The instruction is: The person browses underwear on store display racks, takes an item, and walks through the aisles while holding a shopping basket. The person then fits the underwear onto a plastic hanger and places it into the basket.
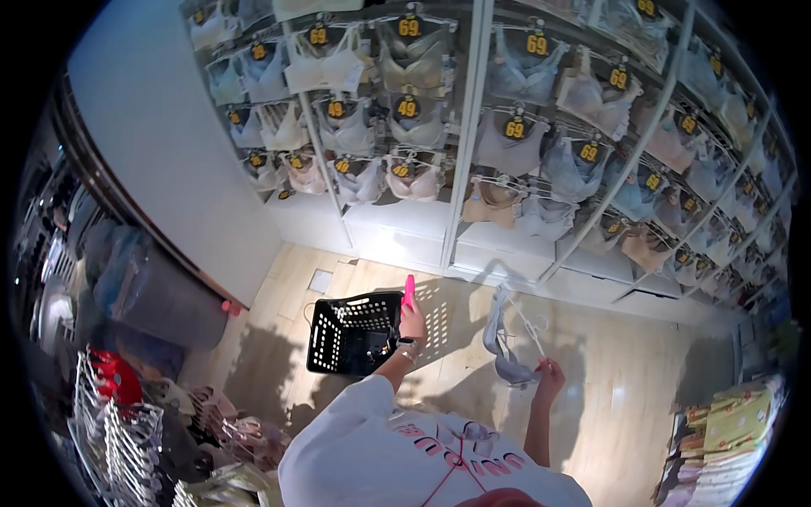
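My left hand [411, 324], with a dark watch and a bracelet at its wrist, is closed round a pink bar [410, 290] that looks like a basket handle. Below it, at the right rim, hangs or stands a black perforated shopping basket [355, 335]; a few small items at its bottom are too small to name. To the right, my right hand [550, 376] pinches a grey-blue bra [498, 342] by its lower end, along with its white hanger [532, 325]. The bra dangles sideways over the floor.
Racks of bras [410, 118] with yellow price tags line the wall ahead and to the right. A white panel [169, 144] stands at left. Hangers with garments [127, 439] crowd the lower left, and folded clothes [726, 439] lie at lower right. Pale wooden floor [617, 422] lies between.
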Tool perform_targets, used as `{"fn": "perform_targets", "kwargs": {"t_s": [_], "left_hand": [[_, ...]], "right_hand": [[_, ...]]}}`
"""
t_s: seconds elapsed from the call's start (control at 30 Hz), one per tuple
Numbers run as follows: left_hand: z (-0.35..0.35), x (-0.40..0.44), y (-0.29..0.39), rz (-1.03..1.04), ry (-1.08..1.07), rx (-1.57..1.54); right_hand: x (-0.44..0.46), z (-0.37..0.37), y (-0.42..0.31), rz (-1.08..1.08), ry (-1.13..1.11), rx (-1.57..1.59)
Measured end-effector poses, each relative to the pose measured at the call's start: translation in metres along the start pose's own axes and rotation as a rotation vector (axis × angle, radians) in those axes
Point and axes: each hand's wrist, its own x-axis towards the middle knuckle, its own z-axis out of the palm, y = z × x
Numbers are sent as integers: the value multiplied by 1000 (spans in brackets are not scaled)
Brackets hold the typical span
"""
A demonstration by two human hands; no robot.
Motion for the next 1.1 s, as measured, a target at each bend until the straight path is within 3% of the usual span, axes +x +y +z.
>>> {"fn": "perform_targets", "kwargs": {"t_s": [0.13,0.43,0.57,0.7,1.1], "left_hand": [[13,-5,-1,103,121,51],[-19,-50,-4,325,-178,-194],[-13,-76,-19,443,-172,-281],[-59,-100,-24,549,-327,-350],[-72,-142,-78,838,-322,-460]], "right_hand": [[-3,-10,10,-10,34,22],[4,8,4,36,-1,7],[16,21,8,-47,-53,-1],[26,33,17,-141,-94,-21],[26,43,-9,-228,-142,-141]]}}
